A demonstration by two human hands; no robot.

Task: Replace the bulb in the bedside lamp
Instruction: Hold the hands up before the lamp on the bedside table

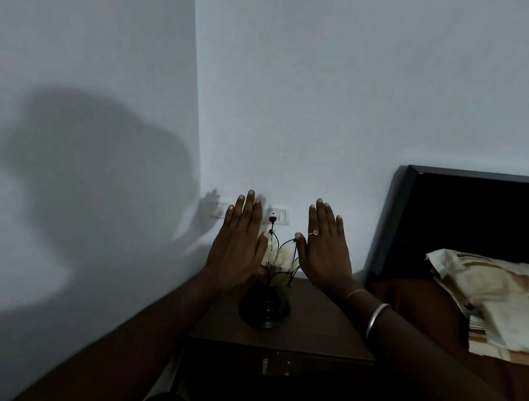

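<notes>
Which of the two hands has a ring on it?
The right hand, on the bed side of the lamp; it also has bangles at the wrist. The left hand is bare.

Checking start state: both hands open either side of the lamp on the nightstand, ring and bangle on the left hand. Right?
One thing is off: the head view shows the ring and bangle on the right hand, not the left hand. The rest holds: both hands open, flanking the lamp on the nightstand.

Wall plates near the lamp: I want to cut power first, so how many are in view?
2. One white wall plate sits between the raised hands, above the lamp. A second plate is left of the left hand, in shadow.
</notes>
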